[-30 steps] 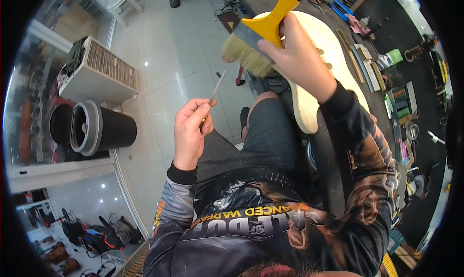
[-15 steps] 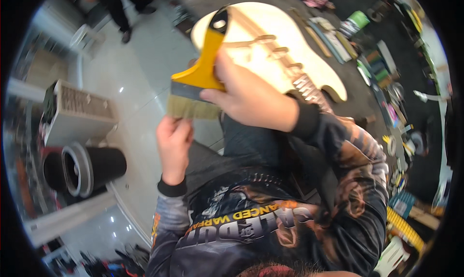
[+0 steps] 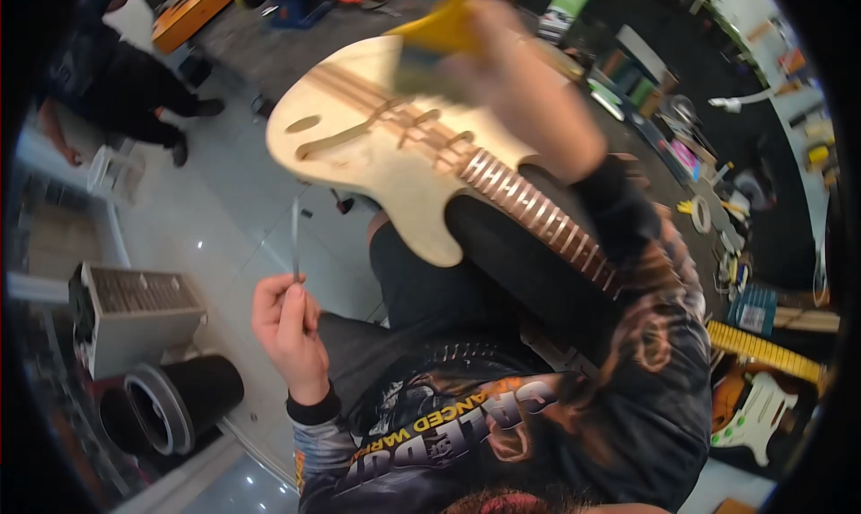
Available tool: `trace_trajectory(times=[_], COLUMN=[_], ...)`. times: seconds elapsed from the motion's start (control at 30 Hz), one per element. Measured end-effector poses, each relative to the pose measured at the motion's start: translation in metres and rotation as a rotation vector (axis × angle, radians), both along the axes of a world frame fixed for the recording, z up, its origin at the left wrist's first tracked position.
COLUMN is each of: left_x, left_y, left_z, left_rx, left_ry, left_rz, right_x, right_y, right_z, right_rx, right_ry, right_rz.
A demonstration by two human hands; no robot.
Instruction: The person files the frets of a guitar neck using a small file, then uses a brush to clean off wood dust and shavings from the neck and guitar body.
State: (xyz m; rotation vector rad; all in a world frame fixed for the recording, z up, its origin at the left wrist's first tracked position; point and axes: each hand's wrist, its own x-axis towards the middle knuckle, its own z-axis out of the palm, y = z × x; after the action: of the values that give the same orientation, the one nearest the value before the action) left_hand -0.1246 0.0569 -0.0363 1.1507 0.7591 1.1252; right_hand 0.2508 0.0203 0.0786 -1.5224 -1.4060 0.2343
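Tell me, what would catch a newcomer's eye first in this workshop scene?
First, the pale unfinished wooden guitar body lying across the seated person's lap in the middle of the picture, its fretted neck running down to the right. Above it the right hand, blurred, holds a yellow-handled brush over the guitar. Lower left, the left hand pinches a thin grey metal rod upright over the tiled floor.

The glossy pale grey tiled floor (image 3: 215, 209) carries a grey box-shaped appliance with a slatted top (image 3: 134, 312) and, near it, a black round bin lying sideways (image 3: 175, 406).
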Motion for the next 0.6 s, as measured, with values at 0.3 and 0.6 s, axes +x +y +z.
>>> trace_trajectory(times=[0.3, 0.6], left_x=[0.010, 0.001], left_y=[0.015, 0.006], left_z=[0.001, -0.003], left_rx=[-0.399, -0.367], left_ry=[-0.259, -0.207], left_rz=[-0.236, -0.174], right_x=[0.218, 0.187], right_y=[-0.106, 0.013], right_z=[0.004, -0.050], right_rx=[-0.751, -0.482], right_ry=[-0.257, -0.658], right_rz=[-0.118, -0.134])
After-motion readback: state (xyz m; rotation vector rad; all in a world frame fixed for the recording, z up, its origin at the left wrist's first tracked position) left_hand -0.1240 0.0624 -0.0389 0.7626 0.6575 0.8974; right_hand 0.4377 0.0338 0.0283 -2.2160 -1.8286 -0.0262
